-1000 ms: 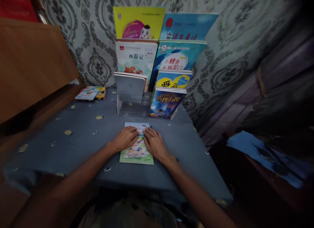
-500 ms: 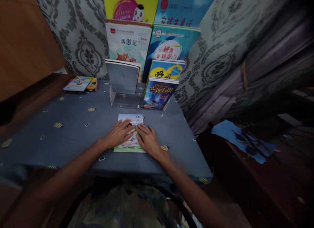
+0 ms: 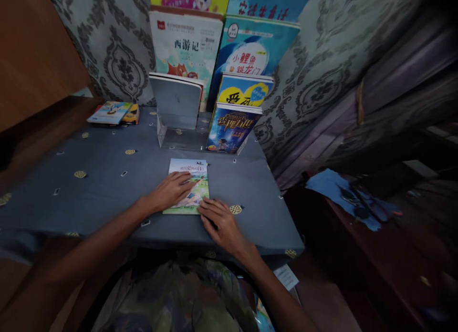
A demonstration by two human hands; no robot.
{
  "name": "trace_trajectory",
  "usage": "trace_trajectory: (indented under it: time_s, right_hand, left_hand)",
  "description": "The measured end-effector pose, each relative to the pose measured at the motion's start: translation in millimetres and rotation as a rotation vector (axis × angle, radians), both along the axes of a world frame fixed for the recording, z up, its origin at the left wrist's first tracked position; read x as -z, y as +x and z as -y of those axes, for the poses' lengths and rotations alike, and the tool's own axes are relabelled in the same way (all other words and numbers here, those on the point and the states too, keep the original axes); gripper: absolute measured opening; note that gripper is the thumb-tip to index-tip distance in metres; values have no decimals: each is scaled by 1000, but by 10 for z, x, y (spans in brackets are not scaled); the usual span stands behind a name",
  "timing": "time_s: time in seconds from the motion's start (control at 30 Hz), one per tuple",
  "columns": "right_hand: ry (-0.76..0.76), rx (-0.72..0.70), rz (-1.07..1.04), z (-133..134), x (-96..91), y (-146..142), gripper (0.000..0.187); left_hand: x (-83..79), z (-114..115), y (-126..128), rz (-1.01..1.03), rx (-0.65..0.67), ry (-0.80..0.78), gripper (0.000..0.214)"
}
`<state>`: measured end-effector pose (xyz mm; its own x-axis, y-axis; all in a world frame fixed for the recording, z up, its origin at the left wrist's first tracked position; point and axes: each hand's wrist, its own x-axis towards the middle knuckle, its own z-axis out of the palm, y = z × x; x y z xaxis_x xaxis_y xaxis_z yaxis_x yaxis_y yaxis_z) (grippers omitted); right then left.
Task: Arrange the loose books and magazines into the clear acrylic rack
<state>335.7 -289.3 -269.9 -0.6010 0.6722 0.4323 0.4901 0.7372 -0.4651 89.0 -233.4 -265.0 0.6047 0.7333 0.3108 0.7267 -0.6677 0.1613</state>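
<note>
From the head view, a grey-patterned wall covering (image 3: 125, 69) rises behind a table (image 3: 103, 189) spread with blue-grey cloth with small yellow motifs. Under the left hand (image 3: 173, 189) lies a thin paperback picture book (image 3: 199, 185), flat and closed, its pale-blue top bearing a printed title above a green, illustrated lower part. The left hand rests on the cover, fingers extended, hiding its left middle. The right hand (image 3: 223, 222) touches the book's near right corner, thumb apart from the fingers, gripping nothing visibly. Beyond both hands, a clear display stand (image 3: 179, 140) holds tiers of upright books, a dark-blue one (image 3: 232, 131) and a plain grey one (image 3: 175, 103) in front. Far left of the left hand lie overlapping books (image 3: 114, 113); well right of the right hand, a blue cloth (image 3: 331, 184).
</note>
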Motion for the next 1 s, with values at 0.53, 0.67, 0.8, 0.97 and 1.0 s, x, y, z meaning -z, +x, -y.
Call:
trace_trajectory:
  time_s: [0.53,0.67,0.8,0.97,1.0]
  right_hand:
    - [-64,-52,-114,25,11,55,22]
    - [-50,-71,-69,-44,70,62,26]
    - [-4,-54,-58,-180,58,43,30]
    - [27,-48,2,-429,25,-10,38]
    - [33,-48,8,-478,21,-24,39]
  left_hand:
    - [3,614,-95,38,138,-64,34]
    - [29,625,-261,66,96,-47,33]
    - [30,573,-281,44,79,11,33]
    - [0,327,-274,52,70,6,33]
    - [2,272,-279,52,75,3,33]
